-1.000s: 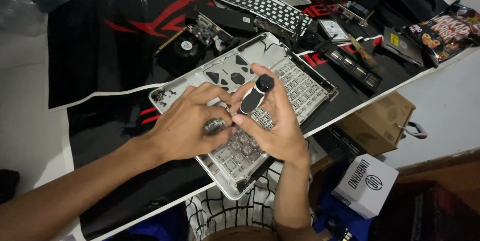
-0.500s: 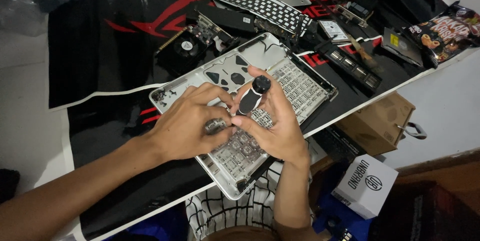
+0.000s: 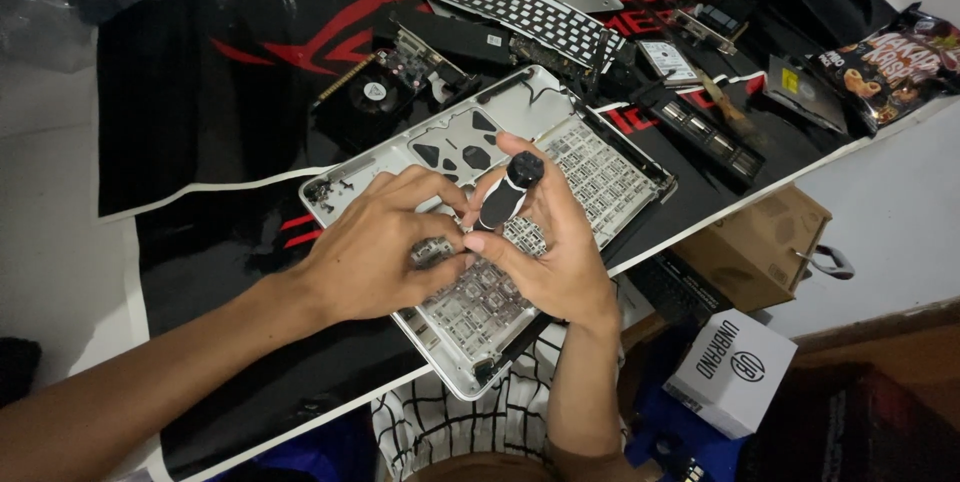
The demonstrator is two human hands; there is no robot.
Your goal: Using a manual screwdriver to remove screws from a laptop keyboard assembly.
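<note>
Gripping a black screwdriver (image 3: 508, 198) upright, the right hand (image 3: 555, 252) works over an opened laptop shell (image 3: 560, 167).

Left hand (image 3: 375, 247) pinches a small metal part (image 3: 432, 252), perhaps a bracket, against the shell, which lies on the bench (image 3: 200, 102) near a loose keyboard (image 3: 530, 12) and fan (image 3: 372, 92).

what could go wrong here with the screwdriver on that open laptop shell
1. The right hand holds the black screwdriver steeply over the silver laptop shell; a slip might gouge the bare keyboard backing or jab the left hand, whose fingers sit right at the tip.
2. The shell overhangs the table edge toward the person, so hard pressure might tip it.
3. A freed screw could vanish among the loose parts, like the fan.
</note>
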